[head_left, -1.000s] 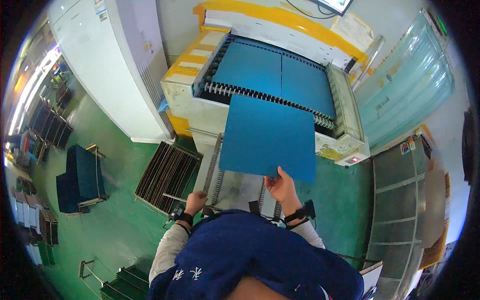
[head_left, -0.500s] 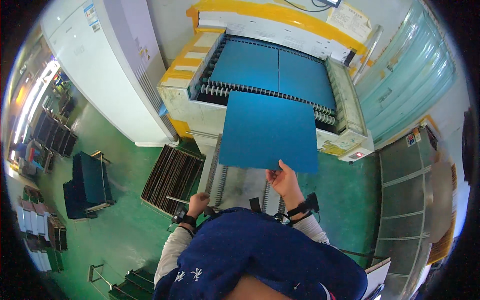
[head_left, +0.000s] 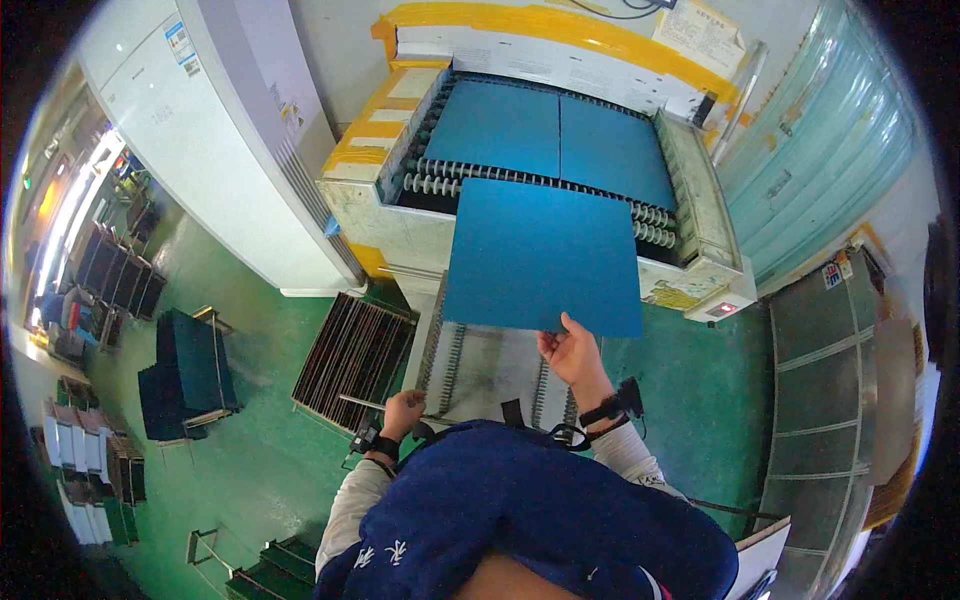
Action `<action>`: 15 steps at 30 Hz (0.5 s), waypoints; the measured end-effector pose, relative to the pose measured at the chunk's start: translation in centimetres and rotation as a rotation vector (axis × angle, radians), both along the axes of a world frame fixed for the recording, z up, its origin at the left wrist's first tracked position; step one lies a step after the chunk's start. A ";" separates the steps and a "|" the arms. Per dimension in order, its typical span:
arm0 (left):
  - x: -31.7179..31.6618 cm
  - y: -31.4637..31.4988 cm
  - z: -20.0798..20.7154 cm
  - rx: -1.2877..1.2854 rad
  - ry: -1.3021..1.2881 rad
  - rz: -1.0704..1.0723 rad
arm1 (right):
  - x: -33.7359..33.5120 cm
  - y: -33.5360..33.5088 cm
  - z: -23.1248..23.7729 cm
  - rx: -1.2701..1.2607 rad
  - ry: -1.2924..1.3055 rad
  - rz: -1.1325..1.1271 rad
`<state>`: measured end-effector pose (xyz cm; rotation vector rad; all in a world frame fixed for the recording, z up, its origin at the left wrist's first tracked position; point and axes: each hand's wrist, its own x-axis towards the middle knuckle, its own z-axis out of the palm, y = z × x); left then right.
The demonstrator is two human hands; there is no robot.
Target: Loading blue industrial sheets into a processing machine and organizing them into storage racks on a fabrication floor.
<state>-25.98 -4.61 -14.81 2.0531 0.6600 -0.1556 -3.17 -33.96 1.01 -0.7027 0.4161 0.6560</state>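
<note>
The blue panel (head_left: 545, 258), a thin, flat rectangle with a matte face, is out in front of the machine (head_left: 410, 225), its far edge overlapping the ridged rollers (head_left: 435, 186) in sight; whether they touch, I can't tell. The right hand (head_left: 573, 354) has its grip pinched on the near edge, thumb on top. The left hand (head_left: 404, 411) is curled beside a metal rod (head_left: 362, 402); I can't tell whether its grip holds anything. Two more blue sheets (head_left: 495, 127) lie flat inside the machine. A slatted rack (head_left: 352, 350) stands on the glossy green floor (head_left: 270, 440).
</note>
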 end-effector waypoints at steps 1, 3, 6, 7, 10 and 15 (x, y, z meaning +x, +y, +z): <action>0.0 -0.1 0.0 0.078 0.007 -0.030 | 0.2 0.1 0.0 0.035 0.000 -0.022; -0.1 -0.2 -0.1 0.058 0.006 -0.020 | 0.5 0.2 0.0 0.072 0.001 -0.042; -0.4 -0.2 -0.9 0.042 -0.025 0.008 | 1.0 0.4 0.1 0.079 0.022 -0.039; -0.4 -0.1 -1.4 0.047 -0.042 0.019 | 1.1 0.5 0.2 0.066 0.017 -0.027; -0.5 0.2 -2.7 0.054 -0.094 -0.009 | 1.5 0.7 0.2 0.058 0.012 -0.023; -0.5 0.2 -3.4 0.054 -0.064 0.010 | 2.1 0.8 0.2 0.059 0.009 -0.028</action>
